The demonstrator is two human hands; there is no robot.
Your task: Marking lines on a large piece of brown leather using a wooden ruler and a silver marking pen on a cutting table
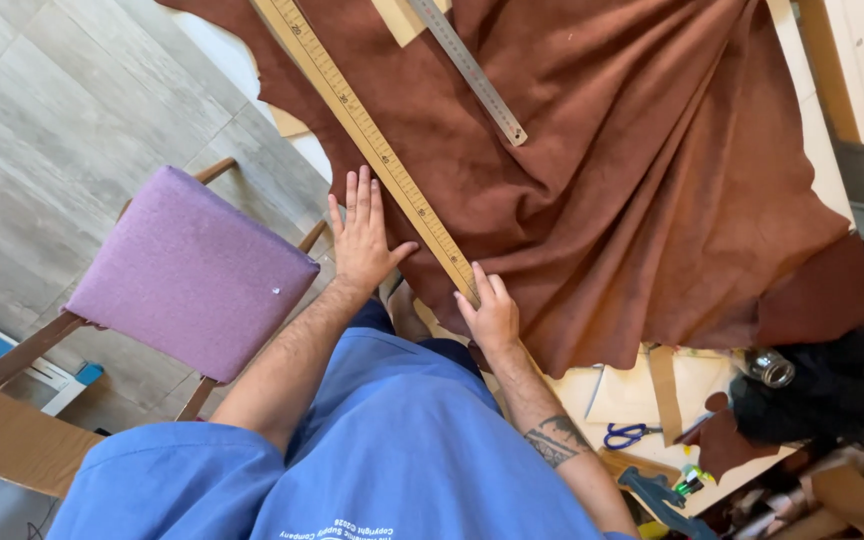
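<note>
The wooden ruler point(372, 145) runs diagonally from top centre down to the right hand point(492, 318), which pins its near end; the left hand point(360, 235) lies flat, fingers spread, on the brown leather point(632, 200) just left of it.

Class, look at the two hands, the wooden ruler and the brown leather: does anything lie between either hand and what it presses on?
Nothing visible does. The left hand lies flat on the brown leather; the right hand rests at the wooden ruler's near end.

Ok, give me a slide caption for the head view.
Both hands, left and right, pressing a wooden ruler on brown leather.
</note>
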